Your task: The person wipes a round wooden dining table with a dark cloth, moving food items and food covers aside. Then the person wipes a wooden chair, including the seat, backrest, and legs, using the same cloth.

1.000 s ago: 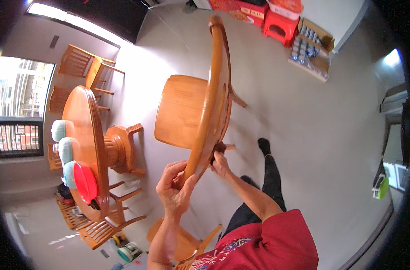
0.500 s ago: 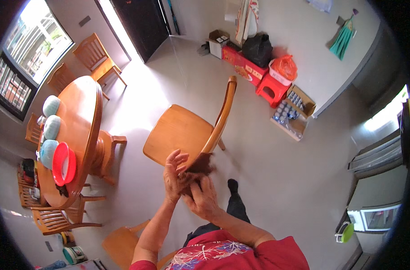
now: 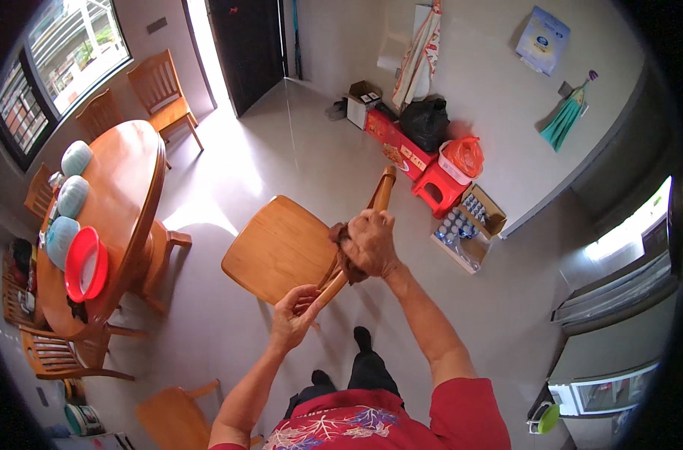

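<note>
A light-brown wooden chair (image 3: 281, 251) stands in front of me, its seat to the left and its backrest toward my right. With fingers wrapped round the near end of the backrest, my left hand (image 3: 292, 316) grips the chair. My right hand (image 3: 373, 241) is closed over a crumpled dark-brown cloth (image 3: 349, 264) and presses it around the middle of the top rail. Part of the cloth is hidden under that hand. Beyond it, the far end of the backrest (image 3: 386, 184) sticks out bare.
An oval wooden table (image 3: 124, 176) at left bears pale-blue domes (image 3: 73, 196) and a red basin (image 3: 86, 264). Another chair (image 3: 172, 416) stands at lower left. A red stool (image 3: 439, 191) and an open carton of cans (image 3: 461, 232) line the right wall.
My hands were together at the cloth by the near end of the backrest. Now my right hand has carried the cloth farther along the rail, and my left has closed on the chair.
</note>
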Demonstrator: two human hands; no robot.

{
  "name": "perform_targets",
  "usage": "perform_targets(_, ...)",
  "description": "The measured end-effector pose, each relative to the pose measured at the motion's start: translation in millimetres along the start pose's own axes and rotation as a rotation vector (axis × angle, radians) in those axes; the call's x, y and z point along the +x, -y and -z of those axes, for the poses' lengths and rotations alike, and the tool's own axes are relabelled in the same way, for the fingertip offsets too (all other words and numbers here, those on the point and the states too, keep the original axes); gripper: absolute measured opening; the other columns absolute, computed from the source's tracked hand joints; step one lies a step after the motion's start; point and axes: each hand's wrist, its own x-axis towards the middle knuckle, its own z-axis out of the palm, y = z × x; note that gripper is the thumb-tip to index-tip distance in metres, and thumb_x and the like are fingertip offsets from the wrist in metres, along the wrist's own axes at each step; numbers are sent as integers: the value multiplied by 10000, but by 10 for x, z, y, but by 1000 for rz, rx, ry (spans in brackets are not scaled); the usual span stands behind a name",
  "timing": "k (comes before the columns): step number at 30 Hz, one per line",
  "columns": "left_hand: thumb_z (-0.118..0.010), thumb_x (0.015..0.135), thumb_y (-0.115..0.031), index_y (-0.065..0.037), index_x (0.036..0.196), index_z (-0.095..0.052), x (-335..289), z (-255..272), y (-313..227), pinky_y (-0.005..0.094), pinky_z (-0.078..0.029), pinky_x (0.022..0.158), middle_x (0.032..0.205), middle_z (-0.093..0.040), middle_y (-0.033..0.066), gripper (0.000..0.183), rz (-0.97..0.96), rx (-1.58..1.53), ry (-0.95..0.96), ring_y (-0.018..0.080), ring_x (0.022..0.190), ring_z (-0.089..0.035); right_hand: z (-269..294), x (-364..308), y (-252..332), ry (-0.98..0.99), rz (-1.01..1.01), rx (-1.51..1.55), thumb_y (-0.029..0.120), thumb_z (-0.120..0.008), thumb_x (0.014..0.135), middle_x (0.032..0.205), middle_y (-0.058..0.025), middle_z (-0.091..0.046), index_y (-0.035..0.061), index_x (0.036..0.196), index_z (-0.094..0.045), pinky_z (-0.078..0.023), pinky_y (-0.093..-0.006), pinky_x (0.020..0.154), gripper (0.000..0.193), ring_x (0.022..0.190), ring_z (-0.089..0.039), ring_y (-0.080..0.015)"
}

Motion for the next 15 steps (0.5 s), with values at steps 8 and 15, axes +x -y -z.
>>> perform_targets(8, -686, 846, -107, -15, 1077, -605, 17, -29, -68, 269, -519, 776, 989, -653, 64, 262, 30, 104, 34, 128, 883, -624, -211, 307, -1269, 103, 233, -170, 298, -521, 826, 943, -7, -629, 117, 798, -661, -290, -447, 929, 231, 1056, -504, -220)
perform_targets(15, -750, 782, -190, -32, 1070, -614, -60, 102, -19, 335, -498, 802, 989, -653, 94, 355, -5, 431, -117, 216, 930, -621, -347, 910, -1432, 586, 310, -206, 286, -507, 815, 830, -72, -677, 118, 716, -700, -316, -452, 944, 274, 915, -606, -238)
